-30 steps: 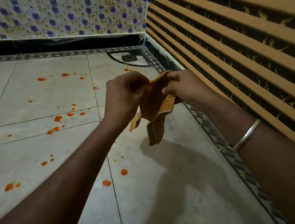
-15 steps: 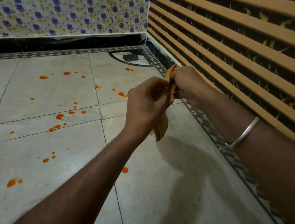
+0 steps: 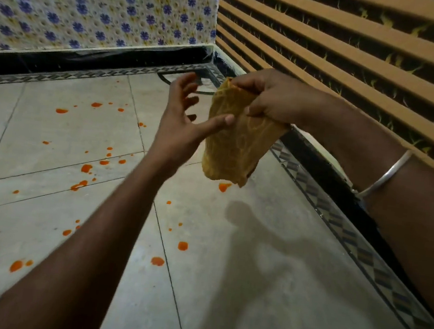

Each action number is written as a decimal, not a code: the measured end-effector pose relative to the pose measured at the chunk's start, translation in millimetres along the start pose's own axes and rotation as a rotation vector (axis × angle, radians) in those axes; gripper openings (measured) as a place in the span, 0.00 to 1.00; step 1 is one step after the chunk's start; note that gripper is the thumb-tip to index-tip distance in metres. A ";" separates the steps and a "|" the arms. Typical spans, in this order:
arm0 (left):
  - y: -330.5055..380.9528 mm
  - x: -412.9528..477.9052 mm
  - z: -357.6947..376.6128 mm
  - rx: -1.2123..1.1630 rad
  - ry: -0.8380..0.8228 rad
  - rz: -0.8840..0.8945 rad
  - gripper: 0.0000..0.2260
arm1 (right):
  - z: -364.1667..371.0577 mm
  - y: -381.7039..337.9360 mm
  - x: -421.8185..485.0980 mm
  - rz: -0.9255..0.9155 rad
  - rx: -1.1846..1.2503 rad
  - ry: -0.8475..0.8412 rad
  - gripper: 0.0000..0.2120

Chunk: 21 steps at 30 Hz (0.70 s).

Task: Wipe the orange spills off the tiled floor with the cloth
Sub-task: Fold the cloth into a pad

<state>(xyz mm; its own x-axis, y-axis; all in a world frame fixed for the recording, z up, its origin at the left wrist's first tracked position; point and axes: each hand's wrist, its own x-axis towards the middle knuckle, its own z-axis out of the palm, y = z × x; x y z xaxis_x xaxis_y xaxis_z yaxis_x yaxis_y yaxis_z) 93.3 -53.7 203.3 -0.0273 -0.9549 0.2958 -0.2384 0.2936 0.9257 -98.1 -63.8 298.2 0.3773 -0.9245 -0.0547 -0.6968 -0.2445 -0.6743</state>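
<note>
An orange-yellow cloth (image 3: 230, 144) hangs folded in the air above the floor, pinched at its top by my right hand (image 3: 269, 100). My left hand (image 3: 182, 122) is open beside it, fingers spread, with the thumb tip touching the cloth's left side. Orange spills (image 3: 85, 168) dot the pale tiled floor (image 3: 250, 290) to the left and below, in several drops and smears. One drop (image 3: 224, 186) lies right under the cloth's lower edge, and two more (image 3: 157, 261) sit near a tile joint.
A flower-patterned wall (image 3: 93, 1) with a black skirting stands at the back. A striped brown wall (image 3: 359, 45) runs along the right, with a patterned border strip (image 3: 351, 233) at its foot. A dark floor drain (image 3: 200, 86) sits in the corner.
My left hand has let go of the cloth and opened, drawing back to the left. The cloth now hangs spread out from my right hand alone.
</note>
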 end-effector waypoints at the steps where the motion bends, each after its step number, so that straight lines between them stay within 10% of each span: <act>1: -4.3 4.4 -6.9 0.016 -0.098 -0.052 0.44 | -4.3 -2.9 0.1 -0.026 -0.024 -0.062 0.23; 7: -19.1 -5.3 -8.0 -0.130 -0.460 -0.254 0.20 | -18.0 -8.3 1.4 -0.109 -0.007 -0.139 0.23; 12: -17.4 -15.6 -7.7 -0.250 -0.593 -0.383 0.19 | -24.3 8.7 10.4 -0.010 0.057 -0.069 0.22; 18: -12.8 -15.9 -4.3 -0.455 -0.500 -0.464 0.14 | 8.9 61.8 23.5 0.299 0.461 0.078 0.26; 21: -20.8 -15.6 -6.6 -0.539 -0.391 -0.491 0.14 | 45.3 90.1 16.8 0.486 0.609 -0.162 0.36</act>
<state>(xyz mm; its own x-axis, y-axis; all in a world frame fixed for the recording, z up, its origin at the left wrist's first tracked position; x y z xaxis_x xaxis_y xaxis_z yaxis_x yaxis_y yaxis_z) 105.1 -44.7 180.9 -0.4014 -0.8975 -0.1828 0.1846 -0.2747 0.9436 -126.9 -88.2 203.1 0.2337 -0.8211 -0.5207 -0.3678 0.4211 -0.8291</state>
